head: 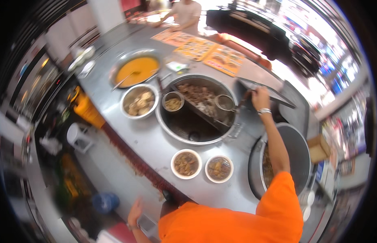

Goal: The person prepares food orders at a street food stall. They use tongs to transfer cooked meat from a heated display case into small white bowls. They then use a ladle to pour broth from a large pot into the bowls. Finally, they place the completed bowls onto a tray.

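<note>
My right hand (260, 97) grips the brown handle of a small round strainer (225, 102), whose basket is over the meat side of a large round pot (196, 142). A metal divider (198, 113) splits this pot; dark broth fills the other side. A second strainer or cup (173, 101) with pale food hangs at the dark side. My left hand (136, 212), blurred and with nothing seen in it, is low beside the counter. Two white bowls of meat in brown broth, a left one (186, 164) and a right one (219, 169), stand on the metal counter (140, 138).
A pan of orange soup (136, 71) with a ladle and a bowl of pale pieces (140, 101) stand left of the pot. A tall deep pot (287, 152) is at the right. Printed menus (225, 60) lie at the back, near a person (187, 15). A yellow gas cylinder (86, 107) stands beyond the counter edge.
</note>
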A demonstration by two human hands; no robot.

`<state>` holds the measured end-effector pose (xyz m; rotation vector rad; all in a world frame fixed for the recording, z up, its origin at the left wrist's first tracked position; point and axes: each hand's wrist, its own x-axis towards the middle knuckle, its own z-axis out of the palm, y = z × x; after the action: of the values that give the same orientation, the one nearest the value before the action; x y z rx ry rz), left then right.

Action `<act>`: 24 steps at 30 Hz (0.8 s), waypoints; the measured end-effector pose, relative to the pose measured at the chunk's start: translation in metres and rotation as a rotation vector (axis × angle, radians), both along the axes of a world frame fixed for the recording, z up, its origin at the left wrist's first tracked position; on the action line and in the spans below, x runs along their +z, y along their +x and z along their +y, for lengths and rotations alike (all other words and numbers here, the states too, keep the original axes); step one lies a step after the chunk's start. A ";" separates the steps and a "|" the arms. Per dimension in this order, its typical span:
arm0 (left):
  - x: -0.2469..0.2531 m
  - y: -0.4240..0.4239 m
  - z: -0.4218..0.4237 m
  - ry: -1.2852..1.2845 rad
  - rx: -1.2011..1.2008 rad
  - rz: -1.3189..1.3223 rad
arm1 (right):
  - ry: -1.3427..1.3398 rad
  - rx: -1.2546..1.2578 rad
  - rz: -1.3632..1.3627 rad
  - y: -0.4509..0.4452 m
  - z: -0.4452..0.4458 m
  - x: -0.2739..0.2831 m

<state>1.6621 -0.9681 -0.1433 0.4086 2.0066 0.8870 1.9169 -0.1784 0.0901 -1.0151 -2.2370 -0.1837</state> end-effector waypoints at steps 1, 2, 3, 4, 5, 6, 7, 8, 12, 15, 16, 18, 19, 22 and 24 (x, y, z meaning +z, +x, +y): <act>-0.008 -0.008 -0.007 -0.014 -0.007 -0.004 | -0.048 -0.023 0.123 -0.007 -0.001 -0.007; -0.003 -0.017 0.004 -0.042 0.020 -0.063 | -0.073 -0.021 0.152 -0.004 0.002 -0.012; 0.032 -0.017 0.028 -0.069 0.028 -0.126 | -0.122 -0.078 0.143 0.012 0.004 -0.012; 0.054 -0.011 0.045 -0.099 0.068 -0.186 | -0.176 -0.105 0.137 0.019 0.007 -0.014; 0.057 -0.008 0.049 -0.087 0.104 -0.194 | -0.242 -0.100 0.132 0.015 0.011 -0.020; 0.056 -0.005 0.051 -0.073 0.141 -0.206 | -0.249 -0.094 0.119 0.014 0.016 -0.027; 0.059 -0.003 0.052 -0.064 0.180 -0.217 | -0.262 -0.085 0.106 0.011 0.016 -0.038; 0.062 -0.001 0.056 -0.072 0.134 -0.206 | -0.275 -0.074 0.094 0.008 0.018 -0.048; 0.070 0.001 0.076 -0.068 0.045 -0.175 | -0.381 0.008 0.113 0.000 0.031 -0.072; 0.072 0.001 0.079 -0.079 0.013 -0.176 | -0.336 0.113 0.060 -0.002 0.045 -0.085; 0.072 0.001 0.081 -0.084 -0.005 -0.177 | -0.285 0.156 -0.023 0.000 0.050 -0.090; 0.073 0.005 0.082 -0.129 0.021 -0.184 | -0.215 0.184 -0.162 -0.004 0.055 -0.096; 0.074 0.009 0.083 -0.153 0.038 -0.189 | -0.197 0.170 -0.217 -0.008 0.055 -0.098; 0.083 0.015 0.095 -0.183 0.011 -0.189 | -0.215 0.180 -0.329 -0.015 0.069 -0.101; 0.080 0.018 0.095 -0.211 -0.012 -0.190 | -0.285 0.152 -0.408 -0.023 0.074 -0.099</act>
<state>1.6803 -0.8730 -0.0632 0.2085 1.8959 0.6717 1.8937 -0.1040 -0.0093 -1.0170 -2.7610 -0.0019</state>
